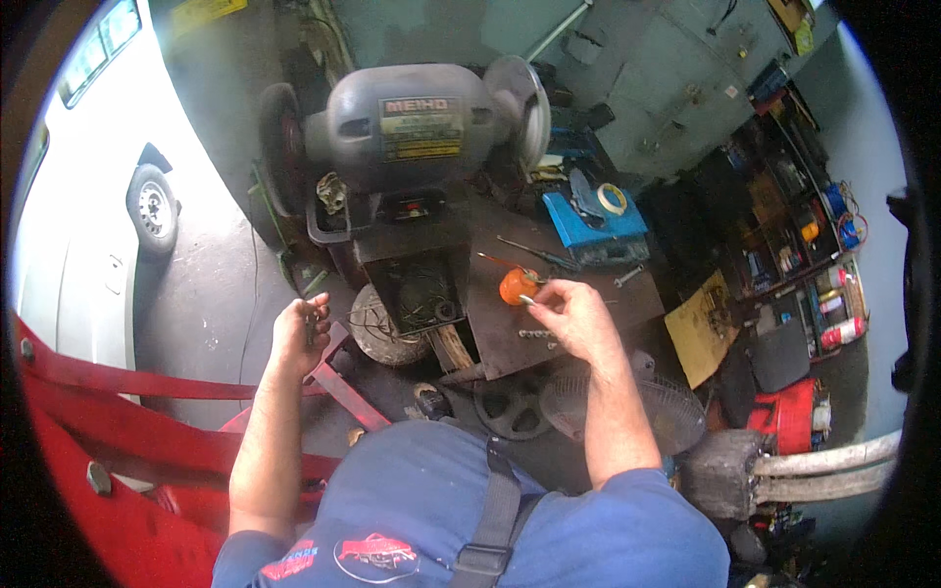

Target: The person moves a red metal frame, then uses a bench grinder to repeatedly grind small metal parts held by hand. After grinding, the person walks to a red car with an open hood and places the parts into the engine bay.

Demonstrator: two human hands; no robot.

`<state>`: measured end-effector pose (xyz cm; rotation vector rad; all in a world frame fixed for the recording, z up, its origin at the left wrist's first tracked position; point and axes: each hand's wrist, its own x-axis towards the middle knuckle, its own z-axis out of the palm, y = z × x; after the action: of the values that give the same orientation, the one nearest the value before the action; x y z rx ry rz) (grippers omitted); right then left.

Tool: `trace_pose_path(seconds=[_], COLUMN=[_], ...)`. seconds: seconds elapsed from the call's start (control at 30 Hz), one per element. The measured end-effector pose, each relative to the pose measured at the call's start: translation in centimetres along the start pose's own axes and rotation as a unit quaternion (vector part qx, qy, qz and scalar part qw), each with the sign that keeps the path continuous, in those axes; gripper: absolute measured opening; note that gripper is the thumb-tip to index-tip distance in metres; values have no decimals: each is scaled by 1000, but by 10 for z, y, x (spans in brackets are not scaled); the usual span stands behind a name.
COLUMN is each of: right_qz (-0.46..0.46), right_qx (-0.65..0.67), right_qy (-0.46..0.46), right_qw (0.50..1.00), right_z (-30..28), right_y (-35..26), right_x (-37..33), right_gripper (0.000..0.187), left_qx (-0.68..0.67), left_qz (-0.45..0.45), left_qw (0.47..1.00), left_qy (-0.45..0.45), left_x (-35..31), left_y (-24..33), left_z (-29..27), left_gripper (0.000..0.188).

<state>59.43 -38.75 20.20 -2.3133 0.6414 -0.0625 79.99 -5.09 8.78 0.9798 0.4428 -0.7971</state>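
Observation:
My right hand (576,316) reaches over the dark metal bench top, thumb and forefinger pinching a small shiny metal piece (527,300). Right beside that piece is a round orange object (513,287), with a thin red-orange rod just behind it. A short row of small silvery pieces (536,334) lies on the bench below my fingers. My left hand (304,331) is raised at the left with its fingers curled, in front of the grinder stand. Something dark shows among those fingers, too small to name; a thin greenish bar (314,284) appears just above them.
A grey bench grinder (407,127) with a wheel on either side stands ahead. A blue case (593,227) carries a roll of tape (612,199); a bolt (629,275) lies nearby. Red steel beams (118,412) cross the left, a fan (647,407) sits below my right forearm, and shelves line the right.

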Motion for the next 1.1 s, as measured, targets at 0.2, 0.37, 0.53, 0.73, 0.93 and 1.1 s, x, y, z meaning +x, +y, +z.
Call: trace_pose_path(seconds=[0.2,0.37,0.53,0.73,0.93,1.1], right_qz=[194,202,203,78,-151,-207], right_qx=[-268,-287,-279,-194,267,280], right_qy=[-31,-27,-34,31,-30,-62], right_qw=[943,936,938,977,951,935], right_z=[76,108,106,64,82,134], right_y=[138,181,182,100,-62,-145], right_x=[0,11,16,8,1,21], right_gripper=[12,19,20,21,25,27], left_qx=[104,109,186,193,52,-55], left_qz=[21,7,40,91,86,138], left_qw=[994,992,981,973,986,985], left_qy=[-36,-57,-46,-92,-131,-90], left_x=[-7,-25,-51,-79,-74,-56], left_y=[-24,-21,0,29,10,3], left_z=[1,9,25,41,71,88], left_gripper=[21,27,28,25,19,18])
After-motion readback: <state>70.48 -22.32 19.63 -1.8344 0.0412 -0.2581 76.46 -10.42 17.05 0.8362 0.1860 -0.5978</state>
